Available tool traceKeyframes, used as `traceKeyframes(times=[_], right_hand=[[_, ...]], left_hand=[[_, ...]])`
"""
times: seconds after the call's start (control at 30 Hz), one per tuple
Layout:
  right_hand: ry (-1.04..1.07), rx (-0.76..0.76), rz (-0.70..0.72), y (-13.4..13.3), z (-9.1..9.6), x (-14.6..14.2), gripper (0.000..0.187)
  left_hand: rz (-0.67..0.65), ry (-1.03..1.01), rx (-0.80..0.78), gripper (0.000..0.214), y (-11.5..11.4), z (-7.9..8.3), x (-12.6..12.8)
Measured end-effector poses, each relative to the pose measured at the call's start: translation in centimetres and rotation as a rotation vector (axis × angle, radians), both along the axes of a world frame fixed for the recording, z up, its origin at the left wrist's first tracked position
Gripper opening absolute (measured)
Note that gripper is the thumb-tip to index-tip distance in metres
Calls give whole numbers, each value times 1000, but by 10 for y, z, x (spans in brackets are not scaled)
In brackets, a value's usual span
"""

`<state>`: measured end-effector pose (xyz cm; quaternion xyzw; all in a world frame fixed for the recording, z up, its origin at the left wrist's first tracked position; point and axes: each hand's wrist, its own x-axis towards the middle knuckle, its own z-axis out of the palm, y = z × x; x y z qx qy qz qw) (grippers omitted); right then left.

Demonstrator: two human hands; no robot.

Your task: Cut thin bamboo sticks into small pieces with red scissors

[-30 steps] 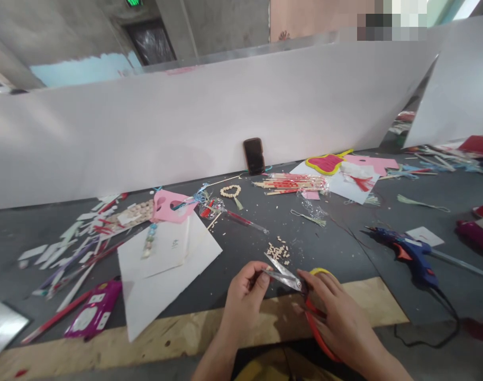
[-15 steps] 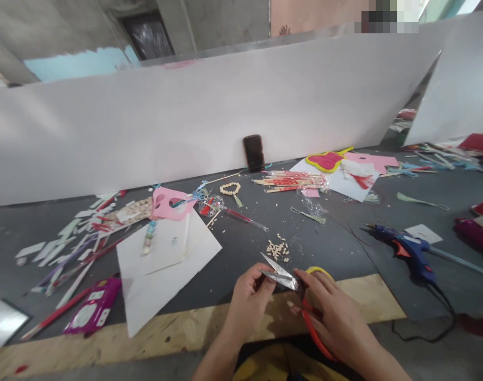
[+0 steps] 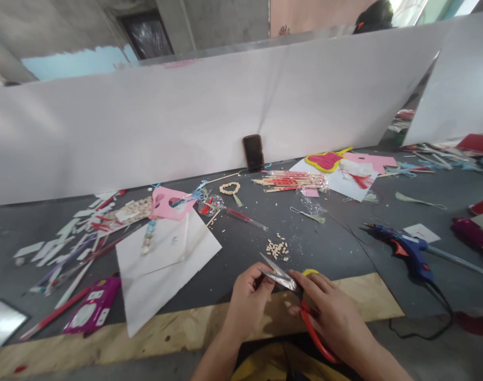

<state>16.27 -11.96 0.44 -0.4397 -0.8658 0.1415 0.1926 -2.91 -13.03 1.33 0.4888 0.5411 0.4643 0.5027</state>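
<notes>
My right hand (image 3: 331,317) grips a pair of scissors (image 3: 284,278) by their red and yellow handles, the steel blades parted and pointing left. My left hand (image 3: 249,299) is pinched closed right at the blade tips, holding something too small to make out. Both hands hover over the near wooden edge (image 3: 178,330) of the table. A small heap of pale wooden beads (image 3: 278,247) lies on the dark mat just beyond the blades.
A blue glue gun (image 3: 406,251) with its cord lies to the right. White paper sheets (image 3: 162,267), a pink cutout (image 3: 167,203), a magenta packet (image 3: 92,307) and paper scraps lie left. A phone (image 3: 253,152) leans on the white partition. Sticks (image 3: 292,181) and a bead ring (image 3: 230,188) lie behind.
Both hands with the scissors have drifted slightly toward the table's near edge; the grip is unchanged. The view has tilted down a little.
</notes>
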Motion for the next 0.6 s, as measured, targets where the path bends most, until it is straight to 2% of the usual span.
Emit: traceKeyframes(times=[0.33, 0.6], right_hand=[[-74, 120, 63, 3, -1, 0, 48], [-112, 90, 26, 4, -3, 0, 46]], left_hand=[[28, -15, 2, 20, -1, 1, 2], [48, -27, -9, 18, 0, -4, 3]])
